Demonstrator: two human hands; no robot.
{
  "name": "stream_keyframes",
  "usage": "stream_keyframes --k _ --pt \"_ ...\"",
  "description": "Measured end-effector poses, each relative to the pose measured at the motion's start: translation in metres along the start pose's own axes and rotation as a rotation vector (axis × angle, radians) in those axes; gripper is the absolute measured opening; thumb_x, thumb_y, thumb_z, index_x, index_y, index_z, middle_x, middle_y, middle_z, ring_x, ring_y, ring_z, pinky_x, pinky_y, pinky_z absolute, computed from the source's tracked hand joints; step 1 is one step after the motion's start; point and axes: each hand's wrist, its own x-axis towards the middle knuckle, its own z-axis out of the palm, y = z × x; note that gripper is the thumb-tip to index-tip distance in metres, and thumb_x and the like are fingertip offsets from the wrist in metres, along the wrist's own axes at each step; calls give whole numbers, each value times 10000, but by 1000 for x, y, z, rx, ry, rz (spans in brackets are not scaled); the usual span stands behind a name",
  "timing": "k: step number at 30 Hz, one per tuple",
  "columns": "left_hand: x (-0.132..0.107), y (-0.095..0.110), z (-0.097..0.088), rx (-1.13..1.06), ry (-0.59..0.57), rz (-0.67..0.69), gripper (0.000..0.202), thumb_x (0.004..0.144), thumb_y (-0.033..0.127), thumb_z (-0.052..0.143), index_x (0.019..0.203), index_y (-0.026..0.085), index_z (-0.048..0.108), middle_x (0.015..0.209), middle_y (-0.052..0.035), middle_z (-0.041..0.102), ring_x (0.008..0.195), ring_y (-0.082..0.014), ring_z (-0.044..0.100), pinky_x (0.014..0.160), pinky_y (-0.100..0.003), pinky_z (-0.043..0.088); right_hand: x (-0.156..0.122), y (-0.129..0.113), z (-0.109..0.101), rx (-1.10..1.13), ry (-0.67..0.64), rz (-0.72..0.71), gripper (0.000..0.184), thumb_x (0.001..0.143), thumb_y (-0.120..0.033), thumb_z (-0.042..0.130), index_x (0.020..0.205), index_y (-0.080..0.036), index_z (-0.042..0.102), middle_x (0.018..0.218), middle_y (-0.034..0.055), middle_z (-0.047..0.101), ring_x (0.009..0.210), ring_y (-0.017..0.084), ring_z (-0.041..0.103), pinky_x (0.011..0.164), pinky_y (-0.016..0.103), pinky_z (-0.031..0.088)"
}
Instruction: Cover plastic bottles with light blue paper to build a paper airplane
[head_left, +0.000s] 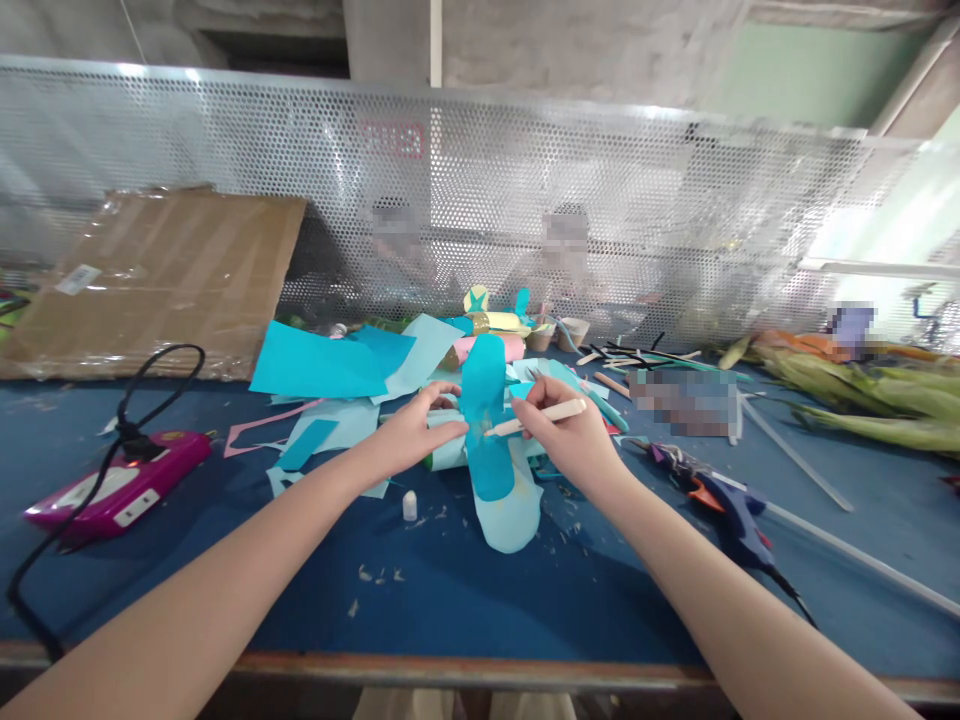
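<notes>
A paper airplane (491, 490) is in front of me, with a bright blue rounded strip lying across a longer light blue one. My left hand (431, 425) grips its light blue body from the left, thumb against the blue strip. Pinched in my right hand (562, 425) is a white marker (556, 411), its tip touching or just above the middle of the blue strip, where a smudged patch shows. A small white cap (409, 506) stands on the blue tabletop (450, 610) near my left hand.
Blue paper sheets (319, 362) and scraps surround the work. Left are a pink power strip (124, 485) and cardboard (161, 280); right, a glue gun (724, 510) with a glue stick and dry husks (877, 390). Other paper models (499, 322) stand before a perforated metal screen (630, 190).
</notes>
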Motion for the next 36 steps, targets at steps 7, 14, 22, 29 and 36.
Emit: stream_keyframes --k 7,14,22,29,36 --pt "1 -1 0 -10 -17 15 573 820 486 545 1316 236 402 1390 -156 463 1310 -306 437 959 -419 435 -2 -2 0 7 -21 4 271 772 -364 577 584 -222 442 509 -38 511 486 107 401 484 252 313" --pt "2 -3 0 -5 -10 26 587 812 505 541 1317 240 402 1384 -154 469 1329 -310 419 963 -430 437 0 -2 0 22 -61 -3 263 786 -379 568 605 -226 455 522 -36 520 508 119 446 493 257 339" --pt "2 -3 0 6 -8 18 593 807 514 539 1318 244 405 1401 -147 461 1338 -317 411 955 -431 448 -1 0 0 26 -59 4 273 792 -412 580 629 -225 465 531 -39 516 508 119 428 491 260 329" --pt "2 -1 0 0 -4 18 595 805 493 540 1321 232 402 1387 -154 472 1335 -306 415 958 -423 443 -1 0 1 35 -55 -6 265 790 -396 584 627 -224 466 531 -39 521 510 117 434 498 259 337" --pt "3 -3 0 4 -9 22 598 805 518 535 1323 248 406 1397 -151 466 1330 -324 418 952 -443 444 -1 0 0 -15 -17 3 283 789 -406 579 609 -223 460 529 -40 514 495 108 399 476 255 310"
